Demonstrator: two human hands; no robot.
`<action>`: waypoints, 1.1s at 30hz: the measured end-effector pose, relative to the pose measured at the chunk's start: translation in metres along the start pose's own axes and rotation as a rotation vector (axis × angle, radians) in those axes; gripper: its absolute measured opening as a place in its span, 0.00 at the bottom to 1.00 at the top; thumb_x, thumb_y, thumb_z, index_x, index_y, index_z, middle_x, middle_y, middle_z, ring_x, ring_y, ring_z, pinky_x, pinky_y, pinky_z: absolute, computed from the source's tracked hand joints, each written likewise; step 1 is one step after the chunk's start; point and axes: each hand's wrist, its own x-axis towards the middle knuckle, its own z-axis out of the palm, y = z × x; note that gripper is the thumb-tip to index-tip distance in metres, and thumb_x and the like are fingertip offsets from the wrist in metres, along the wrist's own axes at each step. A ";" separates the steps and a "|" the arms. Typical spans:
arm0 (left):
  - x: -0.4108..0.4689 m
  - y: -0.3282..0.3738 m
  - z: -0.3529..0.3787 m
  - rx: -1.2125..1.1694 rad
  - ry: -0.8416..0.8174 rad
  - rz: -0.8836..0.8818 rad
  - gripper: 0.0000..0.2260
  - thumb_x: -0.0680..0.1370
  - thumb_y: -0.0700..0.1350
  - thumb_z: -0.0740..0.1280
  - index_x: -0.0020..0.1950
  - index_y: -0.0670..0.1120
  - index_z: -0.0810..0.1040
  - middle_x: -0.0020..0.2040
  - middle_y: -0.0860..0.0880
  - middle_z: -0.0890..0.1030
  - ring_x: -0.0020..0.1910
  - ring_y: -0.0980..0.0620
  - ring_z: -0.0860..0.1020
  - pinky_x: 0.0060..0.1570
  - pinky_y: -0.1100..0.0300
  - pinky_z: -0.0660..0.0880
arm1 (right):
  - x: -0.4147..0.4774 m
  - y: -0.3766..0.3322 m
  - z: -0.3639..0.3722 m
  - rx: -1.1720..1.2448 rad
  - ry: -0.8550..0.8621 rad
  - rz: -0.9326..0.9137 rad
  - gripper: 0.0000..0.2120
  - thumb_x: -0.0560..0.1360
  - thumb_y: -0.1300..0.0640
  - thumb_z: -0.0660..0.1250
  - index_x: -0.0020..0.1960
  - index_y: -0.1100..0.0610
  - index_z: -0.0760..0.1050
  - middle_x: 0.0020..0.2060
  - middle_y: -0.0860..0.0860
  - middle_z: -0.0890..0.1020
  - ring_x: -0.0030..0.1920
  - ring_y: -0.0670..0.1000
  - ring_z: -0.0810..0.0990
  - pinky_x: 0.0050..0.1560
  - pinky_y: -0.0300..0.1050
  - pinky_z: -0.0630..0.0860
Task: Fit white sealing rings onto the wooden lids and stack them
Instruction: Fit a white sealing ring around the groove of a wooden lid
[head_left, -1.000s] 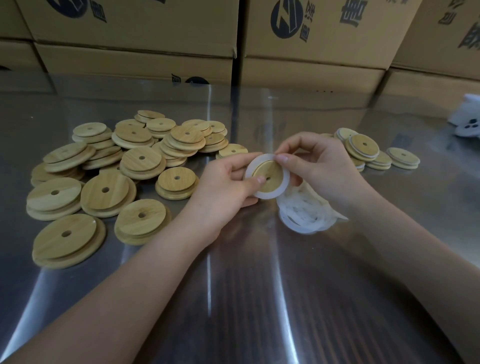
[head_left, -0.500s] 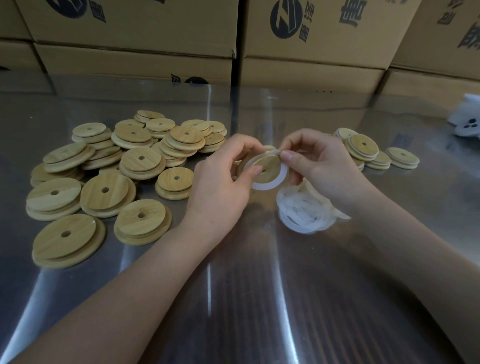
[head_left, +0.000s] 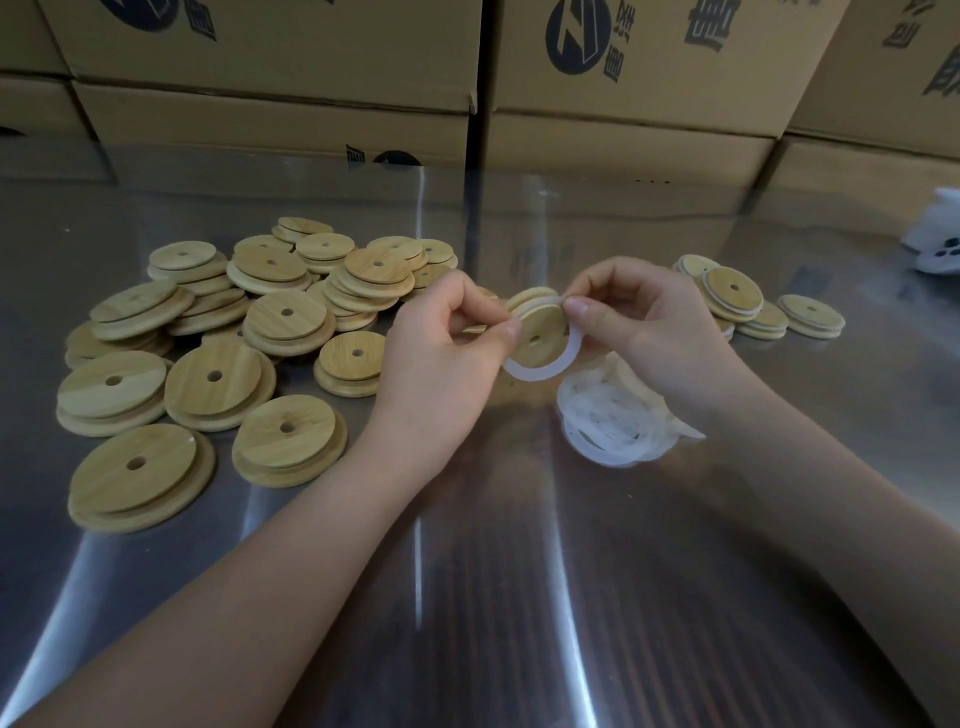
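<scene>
Round wooden lid with centre hole (head_left: 540, 332) held above shiny metal table (head_left: 467, 597), between both hands. Thin white sealing ring (head_left: 537, 370) caught at top edge only; lower arc hangs loose. Left hand (head_left: 441, 358) and right hand (head_left: 649, 327) each pinch ring to rim, thumb and forefinger. Risk: a slipping pinch lets ring spring off or twist.

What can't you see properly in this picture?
Head view:
The top of the white sealing ring on the wooden lid: fingers of the left hand and right hand cover it, so its fit there is unknown.
The loose rings pile: the right hand hides part, and it is too tangled to count.
The white object at the right: cut by the frame edge.
The cardboard boxes: print cut by the top edge.
</scene>
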 end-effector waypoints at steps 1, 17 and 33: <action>0.000 0.000 -0.001 -0.027 0.001 -0.022 0.09 0.74 0.36 0.71 0.38 0.46 0.76 0.40 0.43 0.82 0.43 0.44 0.82 0.49 0.41 0.79 | 0.000 0.000 0.000 0.009 0.001 0.004 0.07 0.77 0.65 0.68 0.42 0.55 0.79 0.36 0.47 0.83 0.39 0.45 0.82 0.39 0.35 0.77; -0.003 -0.003 0.004 0.123 -0.116 0.058 0.13 0.77 0.41 0.69 0.60 0.52 0.81 0.55 0.58 0.82 0.58 0.60 0.78 0.60 0.52 0.76 | -0.001 0.005 0.002 0.032 -0.033 0.023 0.06 0.76 0.63 0.69 0.43 0.55 0.81 0.38 0.51 0.85 0.41 0.48 0.84 0.41 0.38 0.79; 0.002 -0.004 0.000 -0.146 -0.019 -0.033 0.17 0.77 0.32 0.68 0.49 0.55 0.82 0.51 0.51 0.83 0.49 0.56 0.83 0.36 0.59 0.82 | -0.003 -0.002 0.010 0.080 0.035 0.110 0.04 0.74 0.64 0.71 0.42 0.58 0.80 0.38 0.54 0.84 0.41 0.50 0.83 0.44 0.39 0.79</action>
